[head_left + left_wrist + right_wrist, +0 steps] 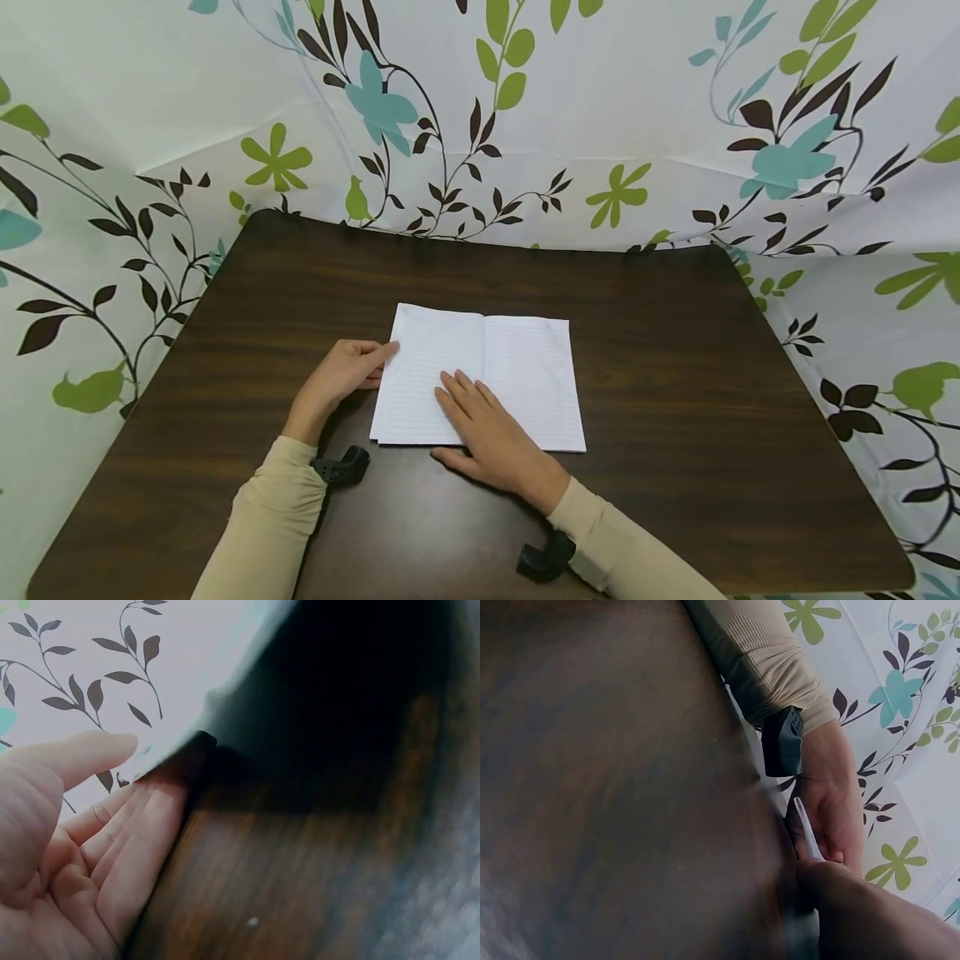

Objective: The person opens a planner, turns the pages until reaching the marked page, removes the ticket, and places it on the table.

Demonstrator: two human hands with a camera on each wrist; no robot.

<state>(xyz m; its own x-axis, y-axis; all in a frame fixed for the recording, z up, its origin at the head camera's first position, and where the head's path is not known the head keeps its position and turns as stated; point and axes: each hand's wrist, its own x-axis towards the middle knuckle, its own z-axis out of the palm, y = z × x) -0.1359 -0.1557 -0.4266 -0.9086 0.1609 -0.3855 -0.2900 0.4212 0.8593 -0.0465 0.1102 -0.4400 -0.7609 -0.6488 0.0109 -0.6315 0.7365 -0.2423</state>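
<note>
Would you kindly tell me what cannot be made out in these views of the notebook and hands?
Head view: the part of the notebook under the right hand, covered by that hand.
Head view: any writing on the pages, too small and faint to read.
Left wrist view: some fingertips of the left hand, lost in dark blur.
Right wrist view: much of the right hand, cut off by the frame edge.

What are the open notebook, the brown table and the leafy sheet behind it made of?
The notebook looks like matte paper: thin, white, faintly lined pages.
The table may be wood or just wood-look laminate: dark streaky grain, soft shine.
The leafy sheet could be smooth fabric or plastic: it hangs in creases.
</note>
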